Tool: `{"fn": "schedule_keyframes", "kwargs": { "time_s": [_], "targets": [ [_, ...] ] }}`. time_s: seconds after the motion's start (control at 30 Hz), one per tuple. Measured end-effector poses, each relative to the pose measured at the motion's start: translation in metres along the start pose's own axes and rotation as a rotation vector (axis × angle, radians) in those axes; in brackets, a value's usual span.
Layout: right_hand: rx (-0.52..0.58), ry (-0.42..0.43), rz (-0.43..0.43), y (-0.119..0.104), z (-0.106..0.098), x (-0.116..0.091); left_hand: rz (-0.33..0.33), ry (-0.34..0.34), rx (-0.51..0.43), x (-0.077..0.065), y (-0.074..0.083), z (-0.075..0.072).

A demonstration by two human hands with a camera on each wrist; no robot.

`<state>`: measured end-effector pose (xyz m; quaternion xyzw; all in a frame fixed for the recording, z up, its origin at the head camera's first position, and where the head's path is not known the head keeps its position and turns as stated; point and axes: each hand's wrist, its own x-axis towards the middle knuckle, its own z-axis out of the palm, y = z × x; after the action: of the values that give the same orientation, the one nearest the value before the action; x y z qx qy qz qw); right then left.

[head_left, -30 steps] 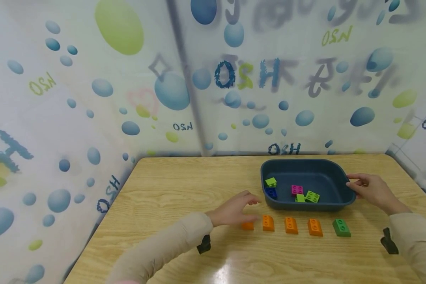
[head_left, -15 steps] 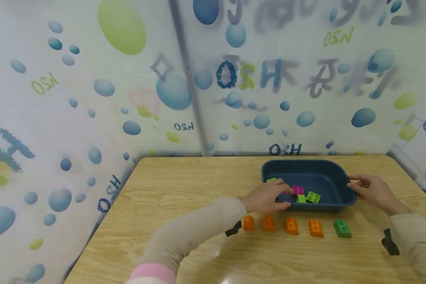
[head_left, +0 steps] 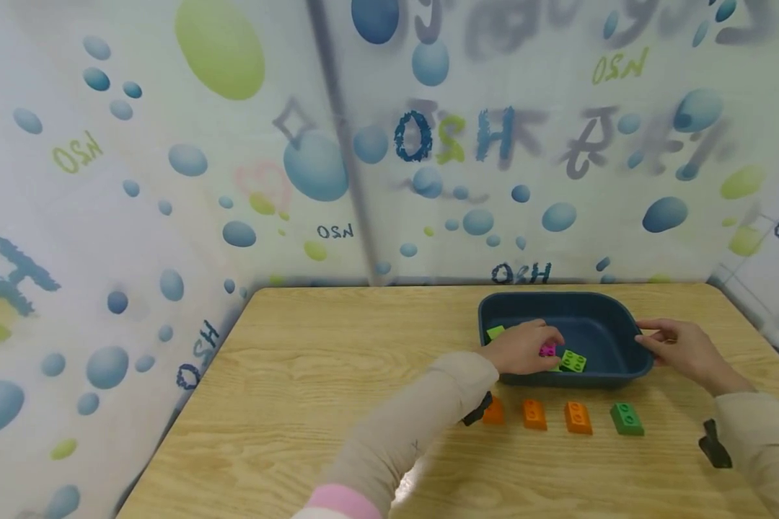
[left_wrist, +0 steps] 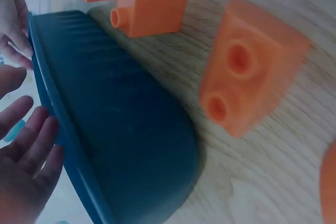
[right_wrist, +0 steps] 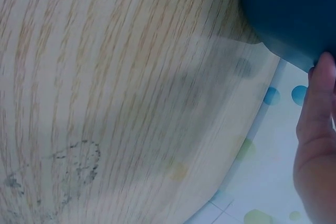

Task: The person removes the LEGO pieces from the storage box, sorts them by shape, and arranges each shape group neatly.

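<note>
Behind the wood-grained table [head_left: 311,360], bubble-print wall [head_left: 389,86]

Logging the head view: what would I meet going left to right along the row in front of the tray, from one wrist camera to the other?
Left wrist's black camera → partly covered orange brick → middle orange brick → last orange brick → green brick → right wrist's black camera.

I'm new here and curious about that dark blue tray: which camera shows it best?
The head view: it shows the dark blue tray nearly whole, inside included, though the left hand hides part. The left wrist view shows its outer wall and rim; the right wrist view, only part of one end.
</note>
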<state>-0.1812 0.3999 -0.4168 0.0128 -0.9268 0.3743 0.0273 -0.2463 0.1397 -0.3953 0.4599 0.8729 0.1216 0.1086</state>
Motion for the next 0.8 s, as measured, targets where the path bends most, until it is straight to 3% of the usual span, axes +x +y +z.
{"fn": "schedule_keyframes", "kwargs": {
  "time_s": [0.17, 0.37, 0.8],
  "targets": [
    [0.004, 0.002, 0.009, 0.001, 0.0, 0.0, -0.003, -0.037, -0.088, 0.011, -0.005, 0.006],
    [0.005, 0.018, -0.001, 0.003, 0.003, -0.001, -0.036, -0.039, -0.237, 0.014, -0.013, 0.013],
    [0.001, 0.013, -0.004, 0.004, 0.004, 0.001, -0.102, -0.073, -0.237, 0.017, -0.02, 0.024]
  ]
}}
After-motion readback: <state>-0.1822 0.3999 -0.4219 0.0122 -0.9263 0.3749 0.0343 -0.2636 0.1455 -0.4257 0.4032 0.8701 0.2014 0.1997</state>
